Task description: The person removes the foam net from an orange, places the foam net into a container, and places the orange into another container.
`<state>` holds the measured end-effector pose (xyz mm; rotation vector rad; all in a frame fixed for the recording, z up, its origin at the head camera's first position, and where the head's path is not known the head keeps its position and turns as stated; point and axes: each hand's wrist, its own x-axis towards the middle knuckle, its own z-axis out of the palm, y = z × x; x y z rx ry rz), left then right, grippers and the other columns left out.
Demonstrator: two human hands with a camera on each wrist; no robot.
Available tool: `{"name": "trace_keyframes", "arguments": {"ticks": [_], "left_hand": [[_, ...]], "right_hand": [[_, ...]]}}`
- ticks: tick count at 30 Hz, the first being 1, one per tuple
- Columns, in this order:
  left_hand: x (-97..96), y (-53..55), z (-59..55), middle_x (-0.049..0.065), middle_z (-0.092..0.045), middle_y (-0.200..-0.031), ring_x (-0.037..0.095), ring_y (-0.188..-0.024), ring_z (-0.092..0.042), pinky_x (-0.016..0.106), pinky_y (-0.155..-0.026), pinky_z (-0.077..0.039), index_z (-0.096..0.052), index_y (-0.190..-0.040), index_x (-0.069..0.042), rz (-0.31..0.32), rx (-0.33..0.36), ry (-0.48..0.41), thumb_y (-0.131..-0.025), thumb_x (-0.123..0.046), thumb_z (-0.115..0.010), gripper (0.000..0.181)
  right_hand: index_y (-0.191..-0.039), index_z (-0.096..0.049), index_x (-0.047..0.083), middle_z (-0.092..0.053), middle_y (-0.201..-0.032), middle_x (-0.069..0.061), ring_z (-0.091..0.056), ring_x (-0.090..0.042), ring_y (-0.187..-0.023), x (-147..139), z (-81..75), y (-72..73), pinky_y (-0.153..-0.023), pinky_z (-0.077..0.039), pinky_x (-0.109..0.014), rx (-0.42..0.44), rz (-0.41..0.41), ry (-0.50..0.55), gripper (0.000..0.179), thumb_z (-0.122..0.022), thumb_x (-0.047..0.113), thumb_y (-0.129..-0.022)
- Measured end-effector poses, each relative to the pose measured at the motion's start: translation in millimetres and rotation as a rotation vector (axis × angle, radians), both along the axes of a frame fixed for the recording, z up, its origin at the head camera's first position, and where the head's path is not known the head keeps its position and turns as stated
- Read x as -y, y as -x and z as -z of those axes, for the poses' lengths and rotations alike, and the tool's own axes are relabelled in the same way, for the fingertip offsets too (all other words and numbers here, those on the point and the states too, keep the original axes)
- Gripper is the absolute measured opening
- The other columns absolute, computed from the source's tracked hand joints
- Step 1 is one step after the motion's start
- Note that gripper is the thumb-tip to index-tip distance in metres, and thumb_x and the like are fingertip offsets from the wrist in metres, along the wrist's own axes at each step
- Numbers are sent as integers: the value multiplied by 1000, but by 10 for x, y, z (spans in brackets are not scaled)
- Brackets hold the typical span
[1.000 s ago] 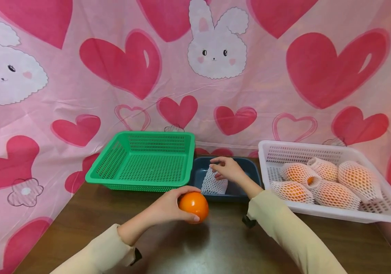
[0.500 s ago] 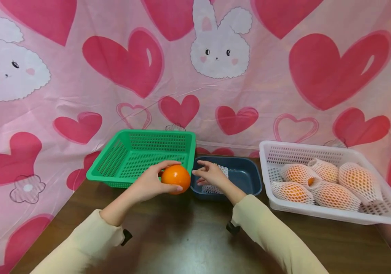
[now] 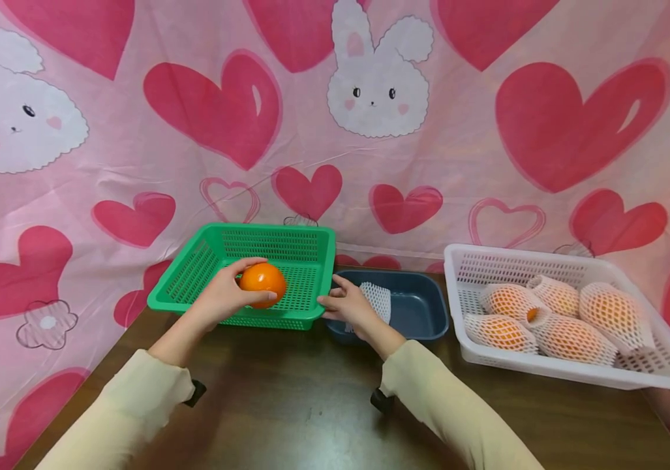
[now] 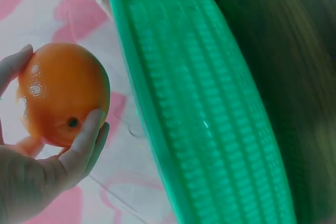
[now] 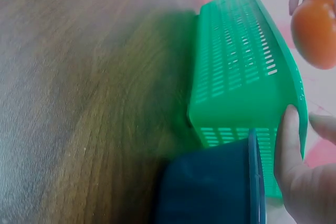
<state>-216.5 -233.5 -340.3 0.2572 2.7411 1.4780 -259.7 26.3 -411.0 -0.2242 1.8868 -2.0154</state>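
Note:
My left hand (image 3: pixel 223 295) grips an orange (image 3: pixel 264 284) by its sides, holding it over the green basket (image 3: pixel 276 245). In the left wrist view, thumb and fingers wrap the bare fruit (image 4: pixel 65 95), a dark spot showing near the fingertips; the fruit stands apart from the basket wall (image 4: pixel 199 114). The right hand (image 3: pixel 353 305) pinches the basket's near right corner. From the right wrist, one finger (image 5: pixel 287 135) lies along the outer wall just under the rim, with the thumb (image 5: pixel 321 125) on the other side.
A dark blue basin (image 3: pixel 419 303) stands right of the green basket, a white foam net (image 3: pixel 380 301) inside it. Farther right, a white basket (image 3: pixel 546 367) holds several net-wrapped fruits (image 3: pixel 572 334). Behind hangs a pink heart-print cloth (image 3: pixel 299 130). All stand on a brown wooden table (image 3: pixel 288 391).
The left hand has carried the orange left and back, from over the table to over the green basket. My right hand has moved left from above the basin and taken hold of the basket's corner.

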Motion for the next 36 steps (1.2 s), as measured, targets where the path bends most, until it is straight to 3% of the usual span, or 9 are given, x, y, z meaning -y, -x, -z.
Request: {"name": "trace_keyframes", "arguments": {"ticks": [7, 14, 25, 29, 36], "left_hand": [[304, 162, 65, 25, -52, -137, 42, -113, -54, 48, -84, -55, -46, -150, -7, -105, -27, 119, -90, -30, -80, 73], [556, 275, 118, 29, -46, -143, 45, -119, -49, 53, -89, -54, -38, -154, -3, -164, -1, 135, -92, -34, -77, 79], [717, 407, 264, 35, -50, -130, 49, -108, -52, 59, -85, -53, -40, -145, 9, -221, -56, 329, -90, -25, -78, 75], [761, 437, 325, 37, -48, -123, 50, -105, -50, 60, -83, -51, -40, -141, 12, -233, -35, 416, -87, -23, -79, 75], [802, 468, 421, 37, -50, -114, 48, -100, -51, 56, -77, -51, -40, -135, 12, -283, 62, 519, -85, -26, -79, 75]], "right_hand": [[-160, -22, -2, -53, -136, -30, -70, -16, -86, 41, -11, 8, -87, -58, -39, 16, 30, -1, 69, -60, 0, -102], [-162, -21, 1, -53, -137, -28, -70, -16, -87, 61, 3, -4, -85, -59, -37, 15, 32, -15, 72, -61, 1, -102], [-161, -19, 0, -56, -128, -24, -72, -21, -96, 85, 21, -23, -84, -59, -36, -9, 33, -14, 72, -60, 1, -102], [-162, -19, 1, -55, -128, -24, -72, -21, -97, 81, 19, -17, -84, -59, -35, -7, 35, -16, 72, -60, 1, -102], [-162, -20, 1, -55, -132, -25, -72, -21, -96, 69, 21, -21, -83, -59, -34, -1, 50, -12, 72, -60, 1, -102]]}}
